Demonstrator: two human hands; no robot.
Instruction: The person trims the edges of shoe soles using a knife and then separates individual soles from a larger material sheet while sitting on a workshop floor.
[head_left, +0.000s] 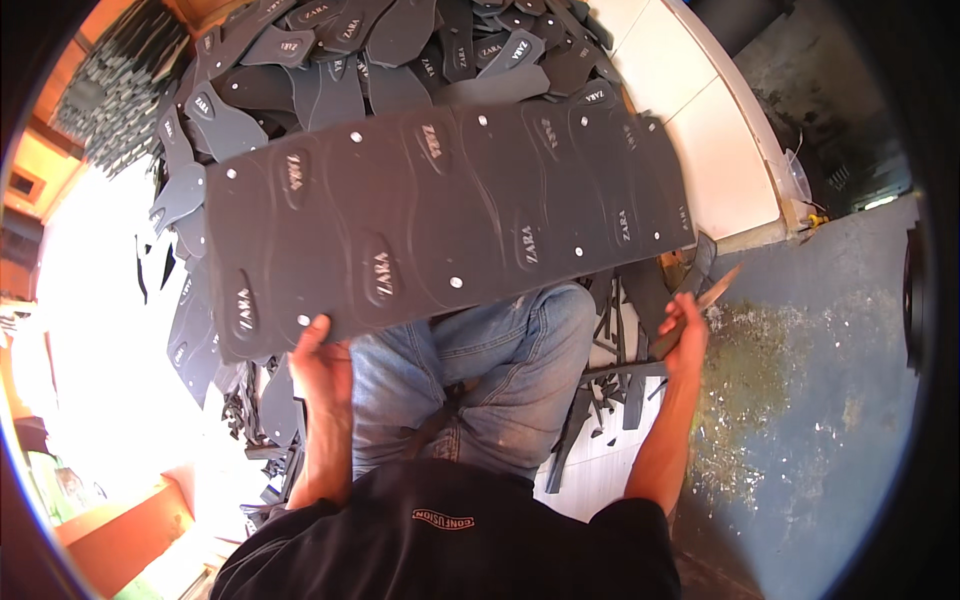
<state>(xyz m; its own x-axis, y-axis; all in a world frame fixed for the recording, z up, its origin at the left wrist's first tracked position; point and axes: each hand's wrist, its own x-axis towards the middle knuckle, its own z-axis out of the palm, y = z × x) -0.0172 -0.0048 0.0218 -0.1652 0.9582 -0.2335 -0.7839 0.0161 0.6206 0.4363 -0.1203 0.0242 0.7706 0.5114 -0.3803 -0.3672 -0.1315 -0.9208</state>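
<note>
So the left hand [318, 358] is clamped on the near edge of a big dark grey rubber sheet [440, 215] with sole shapes moulded into it and small silver dots scattered across it. That sheet lies flat over the person's knees, in blue jeans [480, 375]. Off to the side, the right hand [685, 325] is closed around a knife [715, 290], blade pointing up and away, just clear of the sheet's corner. Behind the sheet there's a heap of cut-out soles [380, 50], plus dark offcut strips [610, 390] on the floor between the legs and the right arm.
</note>
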